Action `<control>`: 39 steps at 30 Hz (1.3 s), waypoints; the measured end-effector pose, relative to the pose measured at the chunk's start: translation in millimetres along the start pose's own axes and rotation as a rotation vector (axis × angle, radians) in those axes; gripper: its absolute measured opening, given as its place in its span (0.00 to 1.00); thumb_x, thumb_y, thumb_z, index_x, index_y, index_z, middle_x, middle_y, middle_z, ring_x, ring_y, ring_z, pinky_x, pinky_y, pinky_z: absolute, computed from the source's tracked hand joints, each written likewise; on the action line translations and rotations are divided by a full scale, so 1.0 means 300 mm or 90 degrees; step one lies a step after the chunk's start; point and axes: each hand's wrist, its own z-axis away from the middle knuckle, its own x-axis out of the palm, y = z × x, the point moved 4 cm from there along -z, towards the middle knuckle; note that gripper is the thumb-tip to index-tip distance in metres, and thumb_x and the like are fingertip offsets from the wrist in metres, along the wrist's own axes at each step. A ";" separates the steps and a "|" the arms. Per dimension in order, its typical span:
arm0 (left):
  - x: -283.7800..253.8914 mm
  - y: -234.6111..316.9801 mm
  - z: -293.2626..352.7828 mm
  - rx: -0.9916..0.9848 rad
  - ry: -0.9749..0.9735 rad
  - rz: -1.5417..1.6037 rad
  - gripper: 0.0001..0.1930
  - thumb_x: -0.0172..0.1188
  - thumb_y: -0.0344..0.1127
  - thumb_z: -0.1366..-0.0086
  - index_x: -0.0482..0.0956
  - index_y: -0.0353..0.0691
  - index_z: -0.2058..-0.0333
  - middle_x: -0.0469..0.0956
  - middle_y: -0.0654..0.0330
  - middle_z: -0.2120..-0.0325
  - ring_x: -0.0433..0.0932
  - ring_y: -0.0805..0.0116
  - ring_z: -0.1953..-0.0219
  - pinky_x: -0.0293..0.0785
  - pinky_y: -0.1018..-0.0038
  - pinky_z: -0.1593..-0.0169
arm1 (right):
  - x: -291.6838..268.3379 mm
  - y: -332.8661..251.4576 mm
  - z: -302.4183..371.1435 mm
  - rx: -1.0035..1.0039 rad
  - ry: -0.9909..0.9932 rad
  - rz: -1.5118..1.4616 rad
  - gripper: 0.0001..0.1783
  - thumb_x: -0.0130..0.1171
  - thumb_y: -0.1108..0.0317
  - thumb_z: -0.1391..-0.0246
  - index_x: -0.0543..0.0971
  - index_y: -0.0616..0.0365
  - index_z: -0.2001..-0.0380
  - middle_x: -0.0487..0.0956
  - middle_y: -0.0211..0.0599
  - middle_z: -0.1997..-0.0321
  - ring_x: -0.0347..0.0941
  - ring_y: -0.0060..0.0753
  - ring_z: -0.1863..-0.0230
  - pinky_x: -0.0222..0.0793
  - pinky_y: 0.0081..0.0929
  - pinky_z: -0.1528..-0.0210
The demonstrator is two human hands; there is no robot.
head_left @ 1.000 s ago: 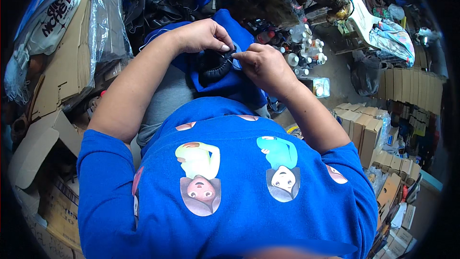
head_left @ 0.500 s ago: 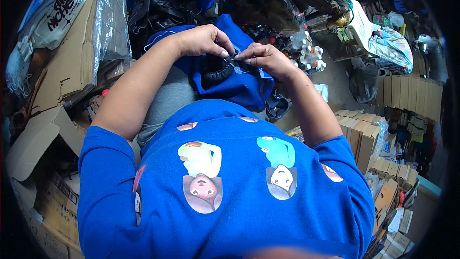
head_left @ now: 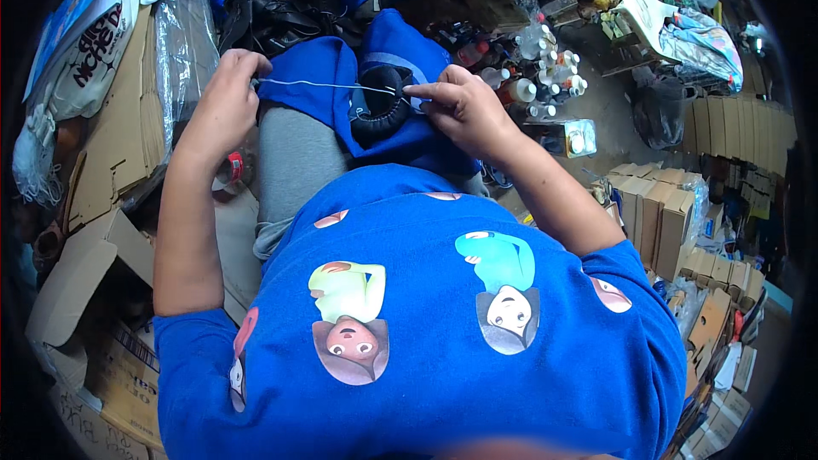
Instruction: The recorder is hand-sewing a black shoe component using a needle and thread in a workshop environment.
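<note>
Across my lap lies blue cloth [head_left: 311,64], and on it rests a black, rounded item [head_left: 381,117] with a puckered, ribbed edge; its exact kind is unclear. A white thread [head_left: 319,83] runs taut from this item out to the left. My left hand [head_left: 226,98] is closed on the thread's far end, beside my left knee. My right hand [head_left: 469,111] is at the item's right edge, index finger stretched to the rim and the other fingers curled. What its fingertips pinch, if anything, is too small to make out.
Flattened cardboard [head_left: 123,111] and clear plastic [head_left: 183,47] stand at the left, above an open carton [head_left: 72,277]. Several bottles [head_left: 541,77] crowd the floor at the right. Stacked boxes [head_left: 656,213] are further right. Black shoes or straps [head_left: 285,21] lie beyond the cloth.
My hands, close together over the black item before, are now apart. The left has moved out leftward, drawing the white thread straight; the right stays near the item, slightly lower.
</note>
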 end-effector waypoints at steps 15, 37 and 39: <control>0.199 0.194 -0.031 0.140 0.077 0.288 0.15 0.63 0.23 0.51 0.86 0.52 0.66 0.66 0.62 0.77 0.69 0.66 0.74 0.69 0.73 0.67 | -0.009 0.063 -0.050 0.098 -0.124 -0.224 0.22 0.51 0.81 0.53 0.82 0.49 0.56 0.68 0.29 0.71 0.66 0.25 0.62 0.63 0.22 0.55; 0.256 0.191 -0.090 0.120 -0.062 0.341 0.14 0.61 0.22 0.49 0.85 0.46 0.64 0.69 0.62 0.76 0.70 0.71 0.72 0.67 0.78 0.66 | 0.020 0.150 -0.096 0.116 -0.276 -0.346 0.15 0.59 0.74 0.47 0.81 0.54 0.55 0.72 0.27 0.65 0.68 0.23 0.58 0.63 0.20 0.51; 0.265 0.185 -0.103 0.106 -0.076 0.361 0.13 0.62 0.23 0.49 0.85 0.45 0.65 0.71 0.62 0.76 0.71 0.71 0.72 0.68 0.78 0.66 | 0.026 0.150 -0.096 0.101 -0.283 -0.354 0.15 0.59 0.74 0.47 0.82 0.55 0.55 0.72 0.27 0.65 0.69 0.23 0.58 0.63 0.20 0.51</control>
